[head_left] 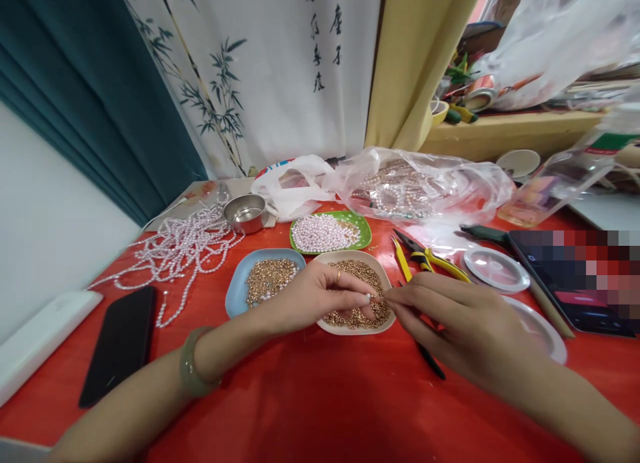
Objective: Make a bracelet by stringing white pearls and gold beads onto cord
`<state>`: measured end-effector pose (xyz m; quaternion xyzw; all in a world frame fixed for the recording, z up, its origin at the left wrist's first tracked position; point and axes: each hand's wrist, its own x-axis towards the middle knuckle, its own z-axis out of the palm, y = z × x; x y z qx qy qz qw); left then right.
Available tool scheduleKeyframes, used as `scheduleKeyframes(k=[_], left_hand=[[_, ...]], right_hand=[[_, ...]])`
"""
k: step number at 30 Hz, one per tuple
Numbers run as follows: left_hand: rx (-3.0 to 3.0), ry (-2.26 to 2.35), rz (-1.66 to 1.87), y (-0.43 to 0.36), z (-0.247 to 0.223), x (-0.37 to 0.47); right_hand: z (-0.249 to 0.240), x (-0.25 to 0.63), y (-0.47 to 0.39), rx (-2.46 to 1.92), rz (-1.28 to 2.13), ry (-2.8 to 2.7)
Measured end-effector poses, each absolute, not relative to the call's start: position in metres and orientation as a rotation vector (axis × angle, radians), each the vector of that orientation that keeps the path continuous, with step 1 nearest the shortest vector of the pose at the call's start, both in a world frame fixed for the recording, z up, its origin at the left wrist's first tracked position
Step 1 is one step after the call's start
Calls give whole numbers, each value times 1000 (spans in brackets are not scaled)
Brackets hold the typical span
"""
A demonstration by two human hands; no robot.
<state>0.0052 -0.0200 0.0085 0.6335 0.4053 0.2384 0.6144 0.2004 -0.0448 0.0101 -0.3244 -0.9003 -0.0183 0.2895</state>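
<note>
Steady pinch over the near dish

The left hand [315,295] grips a small white bead [369,298] between thumb and forefinger, above the right part of the cream dish [355,331]. The right hand [465,313] has its fingertips just beside the bead; whether they hold anything, I cannot tell. A dark handle [431,362] shows beneath that hand; whether it is held is unclear too.

Such a smooth bead probably slips easily, so a light, even pinch should serve better than a hard squeeze. Keep the left fingers still and let the right fingertips do the fine moving. Working over the dish seems wise: a dropped bead should land among the gold beads [369,274], not roll across the table [310,396].
</note>
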Motion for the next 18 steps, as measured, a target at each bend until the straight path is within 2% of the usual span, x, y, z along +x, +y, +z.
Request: scheduleKeyframes(k=[18], left_hand=[[1443,962,678,-24,6,9]], right_hand=[[4,200,-47,-856,-149,-2375]])
